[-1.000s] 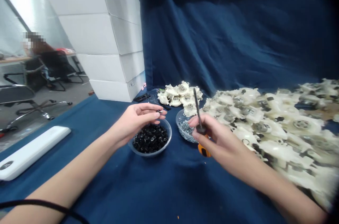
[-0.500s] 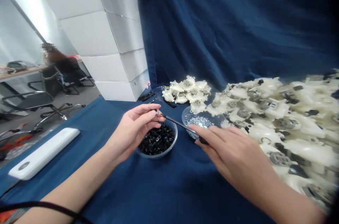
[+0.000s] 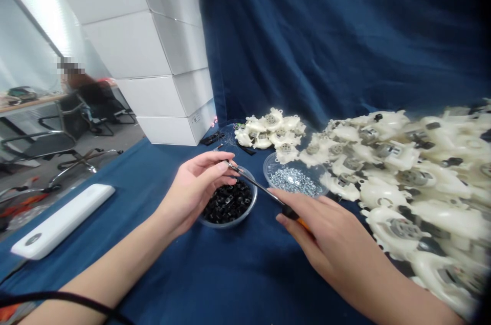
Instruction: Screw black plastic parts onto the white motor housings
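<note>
Nearest, the right hand (image 3: pixel 330 238) is closed around the orange handle of a screwdriver (image 3: pixel 261 189), its fingers wrapped over the grip and its shaft slanting left across the rim of the bowl of black parts (image 3: pixel 230 225). The left hand (image 3: pixel 195 187) hovers just above that bowl, its thumb and fingertips (image 3: pixel 222 165) pinched together at the screwdriver's tip; whatever they pinch is too small to make out. The bowl holds a heap of small black parts (image 3: pixel 228 206) and stands on a blue cloth (image 3: pixel 230 274). Left of the bowl lie a white bar (image 3: pixel 63 221) and, nearer the camera, a black cable (image 3: pixel 57 295). Just right of the bowl is a clear bowl (image 3: pixel 284 158) of silver screws (image 3: pixel 293 180), with a large heap of white plastic housings (image 3: pixel 414 197) beyond it on the right. Behind the bowl sits a smaller cluster of housings (image 3: pixel 268 130), backed by a blue drape (image 3: pixel 326 43). Further left stand stacked white boxes (image 3: pixel 164 59), and past them a person (image 3: pixel 90 94) sits on a chair.
</note>
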Demonstrator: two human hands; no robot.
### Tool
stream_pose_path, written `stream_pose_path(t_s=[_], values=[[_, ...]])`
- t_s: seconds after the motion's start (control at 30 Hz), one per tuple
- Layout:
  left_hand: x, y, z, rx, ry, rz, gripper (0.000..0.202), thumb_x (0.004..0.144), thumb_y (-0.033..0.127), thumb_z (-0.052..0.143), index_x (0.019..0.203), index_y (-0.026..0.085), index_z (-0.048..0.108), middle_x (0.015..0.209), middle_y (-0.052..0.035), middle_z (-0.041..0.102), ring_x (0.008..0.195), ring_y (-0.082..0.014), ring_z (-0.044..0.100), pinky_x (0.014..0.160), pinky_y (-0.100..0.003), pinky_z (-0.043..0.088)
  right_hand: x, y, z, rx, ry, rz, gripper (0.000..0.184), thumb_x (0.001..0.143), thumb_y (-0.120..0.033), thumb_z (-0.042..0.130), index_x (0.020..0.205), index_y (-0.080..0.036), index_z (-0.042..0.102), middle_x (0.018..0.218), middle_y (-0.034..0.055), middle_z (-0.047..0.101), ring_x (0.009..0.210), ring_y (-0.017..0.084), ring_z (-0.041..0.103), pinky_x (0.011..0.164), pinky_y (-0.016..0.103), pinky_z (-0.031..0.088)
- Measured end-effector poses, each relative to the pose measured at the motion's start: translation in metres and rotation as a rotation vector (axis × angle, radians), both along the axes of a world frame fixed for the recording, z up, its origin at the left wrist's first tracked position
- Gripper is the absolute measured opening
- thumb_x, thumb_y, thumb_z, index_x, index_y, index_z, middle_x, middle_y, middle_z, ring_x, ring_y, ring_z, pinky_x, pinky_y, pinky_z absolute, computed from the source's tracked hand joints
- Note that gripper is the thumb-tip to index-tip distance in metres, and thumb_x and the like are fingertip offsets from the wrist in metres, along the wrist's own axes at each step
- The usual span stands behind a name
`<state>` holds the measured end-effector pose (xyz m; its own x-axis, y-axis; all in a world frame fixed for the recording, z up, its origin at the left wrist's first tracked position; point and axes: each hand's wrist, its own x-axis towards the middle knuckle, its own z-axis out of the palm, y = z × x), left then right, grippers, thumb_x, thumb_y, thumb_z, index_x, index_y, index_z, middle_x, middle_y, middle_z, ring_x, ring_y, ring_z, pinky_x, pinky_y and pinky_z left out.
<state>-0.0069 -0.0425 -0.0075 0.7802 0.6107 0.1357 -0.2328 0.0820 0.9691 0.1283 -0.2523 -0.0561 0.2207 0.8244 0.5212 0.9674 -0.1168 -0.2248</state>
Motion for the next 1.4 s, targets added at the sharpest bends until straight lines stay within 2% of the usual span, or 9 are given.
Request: stream_pose_path(t_s=[0.13, 0.27, 0.57, 0.7, 0.87, 1.0, 1.17, 1.27, 1.4], values=[[-0.003, -0.003, -0.001, 0.117, 0.017, 0.063, 0.013, 0.083, 0.026, 0.080, 0.096, 0.022, 0.080, 0.089, -0.0011, 0.078, 0.076, -0.0091, 0.073, 0.074, -0.013, 0.063, -0.001, -0.001, -0.001, -0.051, 0.118, 0.000, 0.041, 0.104, -0.033, 0.047, 0.144, -0.034, 0.041, 0.127, -0.0013, 0.071, 0.100, 0.018, 0.072, 0.086, 0.037, 0.058], [-0.005, -0.004, -0.003, 0.204, 0.038, 0.128, 0.016, 0.083, 0.028, 0.081, 0.098, 0.023, 0.080, 0.094, -0.0018, 0.078, 0.079, -0.0105, 0.074, 0.078, -0.015, 0.063, 0.001, -0.003, -0.005, 0.013, 0.222, -0.091, 0.025, 0.100, -0.037, 0.056, 0.123, -0.027, 0.051, 0.097, -0.0005, 0.074, 0.081, 0.017, 0.071, 0.066, 0.029, 0.055], [-0.003, -0.004, -0.003, 0.293, -0.022, 0.134, 0.015, 0.086, 0.028, 0.077, 0.100, 0.022, 0.080, 0.098, -0.0054, 0.079, 0.096, -0.0155, 0.075, 0.085, -0.019, 0.063, -0.004, 0.000, -0.003, 0.120, -0.038, -0.116, 0.029, 0.103, -0.038, 0.050, 0.129, -0.030, 0.058, 0.098, 0.0009, 0.072, 0.068, 0.015, 0.071, 0.052, 0.026, 0.048], [-0.002, -0.003, -0.003, 0.331, -0.044, 0.123, 0.013, 0.087, 0.026, 0.076, 0.099, 0.022, 0.079, 0.097, -0.0052, 0.078, 0.095, -0.0156, 0.074, 0.084, -0.019, 0.064, -0.008, -0.002, -0.003, 0.030, 0.131, -0.057, 0.035, 0.106, -0.032, 0.039, 0.139, -0.034, 0.050, 0.115, 0.0022, 0.073, 0.081, 0.017, 0.075, 0.062, 0.027, 0.058], [-0.003, -0.004, -0.005, 0.295, -0.071, 0.135, 0.012, 0.086, 0.024, 0.077, 0.097, 0.024, 0.079, 0.091, -0.0009, 0.077, 0.083, -0.0105, 0.073, 0.080, -0.017, 0.063, -0.012, -0.002, -0.001, -0.016, 0.541, -0.064, 0.041, 0.092, -0.034, 0.065, 0.129, -0.027, 0.049, 0.102, 0.0022, 0.072, 0.082, 0.014, 0.074, 0.069, 0.023, 0.061], [-0.003, -0.003, -0.007, 0.293, -0.060, 0.199, 0.015, 0.085, 0.026, 0.079, 0.099, 0.023, 0.079, 0.090, -0.0010, 0.078, 0.080, -0.0098, 0.073, 0.081, -0.016, 0.062, -0.009, -0.002, -0.001, 0.112, 0.441, -0.082, 0.014, 0.094, -0.028, 0.063, 0.107, -0.024, 0.060, 0.100, 0.0027, 0.068, 0.080, 0.013, 0.071, 0.071, 0.022, 0.058], [-0.001, -0.002, -0.006, 0.278, -0.072, 0.193, 0.017, 0.085, 0.026, 0.078, 0.102, 0.021, 0.079, 0.098, -0.0045, 0.079, 0.088, -0.0132, 0.074, 0.085, -0.020, 0.062, -0.004, -0.003, -0.001, 0.098, 0.195, -0.073, 0.037, 0.102, -0.035, 0.050, 0.138, -0.032, 0.056, 0.107, 0.0040, 0.072, 0.079, 0.015, 0.073, 0.071, 0.028, 0.059], [-0.001, -0.002, -0.006, 0.263, -0.075, 0.184, 0.017, 0.085, 0.026, 0.078, 0.100, 0.021, 0.079, 0.099, -0.0054, 0.079, 0.090, -0.0147, 0.074, 0.086, -0.023, 0.062, -0.006, -0.003, 0.003, 0.021, 0.368, -0.032, 0.038, 0.100, -0.037, 0.054, 0.137, -0.031, 0.056, 0.114, 0.0044, 0.072, 0.096, 0.017, 0.073, 0.084, 0.030, 0.061], [-0.001, 0.000, -0.006, 0.248, -0.094, 0.178, 0.016, 0.084, 0.025, 0.078, 0.100, 0.021, 0.079, 0.095, -0.0051, 0.079, 0.087, -0.0140, 0.074, 0.084, -0.022, 0.062, -0.008, -0.002, 0.007, 0.004, 0.606, -0.122, 0.026, 0.088, -0.036, 0.071, 0.108, -0.024, 0.059, 0.095, 0.0026, 0.072, 0.079, 0.016, 0.071, 0.069, 0.025, 0.058]])
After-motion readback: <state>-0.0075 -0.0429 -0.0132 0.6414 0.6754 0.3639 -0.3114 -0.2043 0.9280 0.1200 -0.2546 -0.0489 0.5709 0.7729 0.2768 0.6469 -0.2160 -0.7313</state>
